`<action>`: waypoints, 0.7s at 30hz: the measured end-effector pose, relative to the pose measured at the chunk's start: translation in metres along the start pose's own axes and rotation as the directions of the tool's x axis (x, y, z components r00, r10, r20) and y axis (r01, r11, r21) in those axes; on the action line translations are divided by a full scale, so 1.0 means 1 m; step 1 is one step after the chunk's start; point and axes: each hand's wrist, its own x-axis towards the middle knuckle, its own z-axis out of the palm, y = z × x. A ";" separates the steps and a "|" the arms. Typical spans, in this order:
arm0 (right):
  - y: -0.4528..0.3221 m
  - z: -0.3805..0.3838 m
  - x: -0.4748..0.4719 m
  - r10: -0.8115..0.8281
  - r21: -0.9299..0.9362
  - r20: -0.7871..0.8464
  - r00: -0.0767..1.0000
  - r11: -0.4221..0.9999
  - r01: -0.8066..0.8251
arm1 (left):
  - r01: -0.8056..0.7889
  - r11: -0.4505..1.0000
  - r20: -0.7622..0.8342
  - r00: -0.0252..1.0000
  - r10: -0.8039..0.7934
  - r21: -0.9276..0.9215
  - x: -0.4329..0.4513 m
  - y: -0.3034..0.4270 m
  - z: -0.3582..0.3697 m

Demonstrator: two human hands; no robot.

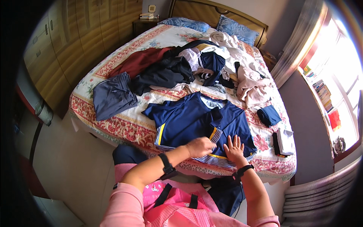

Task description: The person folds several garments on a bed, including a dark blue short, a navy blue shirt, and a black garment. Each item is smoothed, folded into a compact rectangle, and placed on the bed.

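A navy blue jersey shirt (187, 122) lies spread at the near side of the bed, its collar towards the headboard. Yellow piping and a striped band run along its hem. One sleeve (216, 117) is folded inward across the front. My left hand (200, 147) is over the lower middle of the shirt, fingers curled beside the striped cuff; whether they pinch cloth is hidden. Flat on the shirt's lower right part rests my right hand (234, 149), its fingers spread and holding nothing.
Dark grey folded trousers (113, 96) lie left of the shirt. Behind it is a heap of loose clothes (170, 68). To the right are a folded navy garment (268, 115) and a small folded white cloth (285, 141). The floral bedspread (127, 124) hangs over the near edge.
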 end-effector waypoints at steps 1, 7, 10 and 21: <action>0.001 0.000 -0.001 0.002 0.015 0.021 1.000 1.000 -0.003 | 0.080 0.996 -0.094 0.993 -0.075 0.045 -0.006 -0.005 -0.011; -0.004 -0.038 0.013 0.000 -0.003 0.076 0.997 1.000 0.001 | 0.677 0.706 -0.775 0.327 -0.541 -0.208 -0.066 -0.071 -0.116; -0.030 -0.074 0.045 -0.123 0.156 -0.120 0.985 0.978 0.141 | 0.811 0.458 -0.758 0.028 -0.652 -0.363 -0.101 -0.101 -0.145; -0.159 -0.095 0.103 -0.563 -0.422 0.205 0.801 0.687 0.591 | 0.043 0.288 -0.273 0.215 -0.938 -0.957 -0.114 -0.127 -0.168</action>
